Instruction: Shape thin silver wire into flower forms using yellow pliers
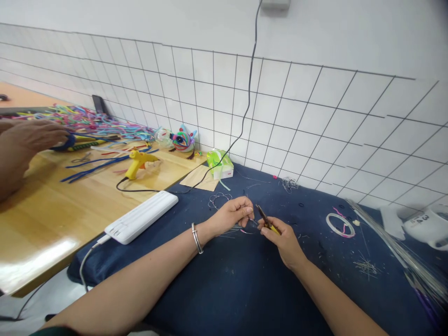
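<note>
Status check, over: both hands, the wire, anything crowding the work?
Left hand pinching thin wire. Right hand gripping yellow-handled pliers. Possible clutter: wire ring near left hand, on dark blue cloth.

We wear a shiny silver-coloured metal bangle [197, 239] on our left wrist [207, 231] and a dark green fabric sleeve [55, 331]; our left hand [235, 214] and right hand [285, 240] are bare.

Yellow-handled pliers [268, 222], navy cloth [224, 284]

We see a glue gun [138, 162] resting on the wooden worktop [94, 205]; a tissue pack [220, 162], tangled wire [290, 185] and ring [332, 230] dot blue cloth [217, 284].
</note>
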Available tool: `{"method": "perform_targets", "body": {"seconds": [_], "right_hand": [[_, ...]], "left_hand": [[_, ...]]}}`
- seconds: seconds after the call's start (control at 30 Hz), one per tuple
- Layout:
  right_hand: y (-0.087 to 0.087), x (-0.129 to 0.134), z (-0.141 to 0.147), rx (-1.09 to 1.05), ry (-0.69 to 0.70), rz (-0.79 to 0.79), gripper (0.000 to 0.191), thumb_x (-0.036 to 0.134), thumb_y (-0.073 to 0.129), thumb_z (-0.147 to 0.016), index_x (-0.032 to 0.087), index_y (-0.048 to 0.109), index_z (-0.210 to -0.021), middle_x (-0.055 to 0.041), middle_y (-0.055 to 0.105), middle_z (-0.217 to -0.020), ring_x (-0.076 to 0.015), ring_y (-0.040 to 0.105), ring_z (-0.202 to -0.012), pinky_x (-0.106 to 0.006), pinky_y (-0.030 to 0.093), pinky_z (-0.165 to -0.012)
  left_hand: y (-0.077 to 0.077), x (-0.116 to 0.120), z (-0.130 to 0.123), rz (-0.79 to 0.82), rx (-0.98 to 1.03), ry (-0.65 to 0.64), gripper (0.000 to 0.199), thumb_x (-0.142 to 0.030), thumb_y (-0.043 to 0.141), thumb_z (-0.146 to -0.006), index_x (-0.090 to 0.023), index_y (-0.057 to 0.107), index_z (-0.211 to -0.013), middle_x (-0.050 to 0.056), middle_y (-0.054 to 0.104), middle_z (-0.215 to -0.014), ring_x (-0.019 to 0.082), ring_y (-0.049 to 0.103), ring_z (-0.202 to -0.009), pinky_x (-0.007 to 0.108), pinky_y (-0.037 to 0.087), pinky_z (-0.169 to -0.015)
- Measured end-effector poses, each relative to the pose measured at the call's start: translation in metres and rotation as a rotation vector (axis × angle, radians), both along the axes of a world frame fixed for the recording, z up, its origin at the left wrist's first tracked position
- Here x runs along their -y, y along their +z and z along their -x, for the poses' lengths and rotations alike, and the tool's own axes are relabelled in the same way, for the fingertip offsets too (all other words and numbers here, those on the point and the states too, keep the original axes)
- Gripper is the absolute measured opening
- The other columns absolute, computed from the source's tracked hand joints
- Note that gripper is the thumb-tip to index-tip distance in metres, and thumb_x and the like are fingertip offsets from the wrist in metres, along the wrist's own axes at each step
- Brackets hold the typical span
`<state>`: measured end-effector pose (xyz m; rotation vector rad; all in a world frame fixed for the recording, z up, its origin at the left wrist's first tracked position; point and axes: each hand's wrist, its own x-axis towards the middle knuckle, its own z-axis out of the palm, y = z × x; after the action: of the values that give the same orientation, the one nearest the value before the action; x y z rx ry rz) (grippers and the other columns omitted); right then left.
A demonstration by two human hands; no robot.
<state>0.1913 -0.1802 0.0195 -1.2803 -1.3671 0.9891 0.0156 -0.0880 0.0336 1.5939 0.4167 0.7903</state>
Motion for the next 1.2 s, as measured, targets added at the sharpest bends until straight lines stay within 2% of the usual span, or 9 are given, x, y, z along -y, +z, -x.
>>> {"method": "perform_targets", "body": {"seconds": [0.1,0.23,0.37,0.5,0.67,0.8,1.03,1.2], "right_hand": [[0.001,-0.003,-0.007,0.083,-0.039,-0.006,0.031,0.038,0.058,-0.075,0.018,0.061,-0.098,-0.0053,0.063,-0.091,-0.0185,0.057,-0.085,-0.034,0.043,-0.081],[0.001,-0.006,-0.015,0.300,-0.040,-0.069,0.025,0.034,0.055,-0.076,0.020,0.061,-0.095,-0.0045,0.063,-0.091,-0.0186,0.058,-0.085,-0.033,0.044,-0.080],[-0.004,-0.007,-0.017,0.532,-0.073,-0.236,0.019,0.029,0.052,-0.077,0.021,0.060,-0.092,-0.0036,0.060,-0.087,-0.0165,0.057,-0.080,-0.030,0.045,-0.075],[-0.009,-0.007,-0.017,0.693,-0.098,-0.451,0.016,0.024,0.049,-0.080,0.020,0.057,-0.093,-0.0053,0.058,-0.087,-0.0172,0.054,-0.083,-0.032,0.044,-0.078],[-0.009,-0.006,-0.017,0.904,-0.133,-0.610,0.015,0.021,0.047,-0.081,0.020,0.055,-0.094,-0.0070,0.057,-0.088,-0.0192,0.051,-0.084,-0.036,0.041,-0.079],[-0.003,-0.002,-0.020,1.141,-0.198,-0.687,0.019,0.022,0.051,-0.080,0.018,0.056,-0.097,-0.0079,0.057,-0.092,-0.0209,0.050,-0.089,-0.038,0.037,-0.082],[0.009,0.004,-0.028,1.551,-0.274,-0.944,0.027,0.023,0.057,-0.078,0.021,0.057,-0.105,-0.0060,0.059,-0.095,-0.0216,0.048,-0.094,-0.037,0.030,-0.083],[0.010,0.004,-0.026,1.668,-0.248,-0.987,0.027,0.022,0.058,-0.078,0.020,0.058,-0.105,-0.0047,0.060,-0.095,-0.0205,0.048,-0.093,-0.036,0.030,-0.082]], "left_hand": [[0.004,-0.002,0.004,-0.029,-0.028,0.003,0.026,-0.037,0.045,-0.086,-0.013,0.053,-0.083,-0.003,0.050,-0.057,0.006,0.044,-0.049,0.019,0.033,-0.051],[0.007,-0.004,0.007,-0.022,-0.021,0.020,0.027,-0.039,0.046,-0.085,-0.013,0.054,-0.086,-0.003,0.048,-0.053,0.007,0.042,-0.048,0.019,0.031,-0.050],[0.008,-0.005,0.008,0.027,0.033,0.015,0.026,-0.038,0.047,-0.084,-0.013,0.054,-0.085,-0.003,0.047,-0.053,0.006,0.037,-0.046,0.019,0.026,-0.047],[0.007,-0.005,0.008,0.120,0.088,-0.046,0.026,-0.037,0.047,-0.084,-0.013,0.054,-0.085,-0.004,0.044,-0.052,0.005,0.031,-0.043,0.019,0.019,-0.044],[0.007,-0.004,0.008,0.257,0.130,-0.116,0.024,-0.037,0.052,-0.081,-0.013,0.053,-0.080,-0.002,0.045,-0.061,0.004,0.029,-0.044,0.019,0.014,-0.042],[0.006,-0.004,0.008,0.306,0.126,-0.166,0.024,-0.036,0.054,-0.080,-0.012,0.053,-0.079,0.001,0.049,-0.071,0.003,0.029,-0.045,0.019,0.014,-0.041],[0.004,-0.006,0.007,0.273,0.125,-0.125,0.023,-0.035,0.052,-0.081,-0.012,0.051,-0.080,0.002,0.052,-0.078,0.002,0.031,-0.044,0.018,0.016,-0.040],[0.003,-0.006,0.007,0.224,0.093,-0.098,0.022,-0.034,0.052,-0.081,-0.012,0.050,-0.079,0.000,0.051,-0.074,0.001,0.031,-0.042,0.018,0.019,-0.041]]}}
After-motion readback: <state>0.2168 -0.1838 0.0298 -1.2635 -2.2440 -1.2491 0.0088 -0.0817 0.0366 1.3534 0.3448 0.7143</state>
